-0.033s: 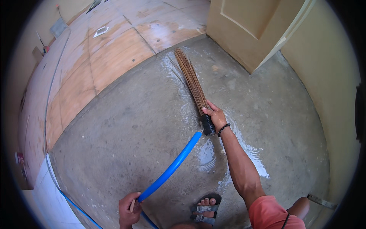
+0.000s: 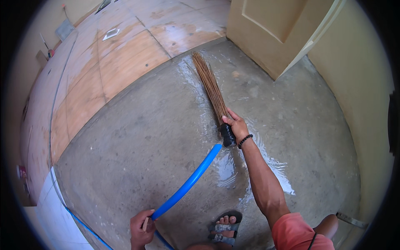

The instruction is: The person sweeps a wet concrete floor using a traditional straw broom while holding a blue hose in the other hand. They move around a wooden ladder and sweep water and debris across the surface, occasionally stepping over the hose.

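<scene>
My right hand (image 2: pixel 236 127) is wrapped round a stick broom (image 2: pixel 210 89) just above its black bound end. The broom's thin brown sticks fan out away from me over the wet concrete. My left hand (image 2: pixel 142 228), low in the view, is closed on a blue hose (image 2: pixel 187 186). The hose curves up to the right, and its open end lies close to the black end of the broom. A small pale flat piece shows at the left fingers; what it is I cannot make out.
Rippled water (image 2: pixel 273 173) lies on the grey concrete floor (image 2: pixel 125 146). At the far right stands a beige door (image 2: pixel 266 33). Stained tiles (image 2: pixel 125 62) border the concrete, with a white square frame (image 2: pixel 111 34) on them. My sandalled foot (image 2: pixel 227 225) is near the lower edge.
</scene>
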{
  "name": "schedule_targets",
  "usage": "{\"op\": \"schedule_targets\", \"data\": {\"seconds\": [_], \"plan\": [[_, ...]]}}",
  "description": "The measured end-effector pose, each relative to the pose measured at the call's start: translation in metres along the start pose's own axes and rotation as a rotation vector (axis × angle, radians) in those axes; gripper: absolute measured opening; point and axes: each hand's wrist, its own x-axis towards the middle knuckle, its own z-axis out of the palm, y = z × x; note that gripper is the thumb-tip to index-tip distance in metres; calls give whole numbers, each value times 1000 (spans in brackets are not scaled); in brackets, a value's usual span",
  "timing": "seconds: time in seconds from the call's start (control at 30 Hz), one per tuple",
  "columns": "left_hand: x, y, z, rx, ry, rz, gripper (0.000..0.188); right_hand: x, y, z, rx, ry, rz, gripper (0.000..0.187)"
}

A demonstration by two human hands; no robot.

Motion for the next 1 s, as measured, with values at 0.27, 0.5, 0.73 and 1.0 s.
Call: {"op": "schedule_targets", "data": {"seconds": [0.27, 0.5, 0.73, 1.0], "plan": [[0, 14, -2, 19, 9, 50, 48, 8, 2, 42, 144, 58, -134, 67], [0, 10, 2, 35, -5, 56, 49, 1, 40, 68, 125, 373, -421, 68], [-2, 5, 3, 39, -15, 66, 55, 56, 11, 60, 62, 172, -426, 64], [12, 7, 15, 17, -109, 12, 50, -59, 57, 42, 340, 513, -319, 67]]}}
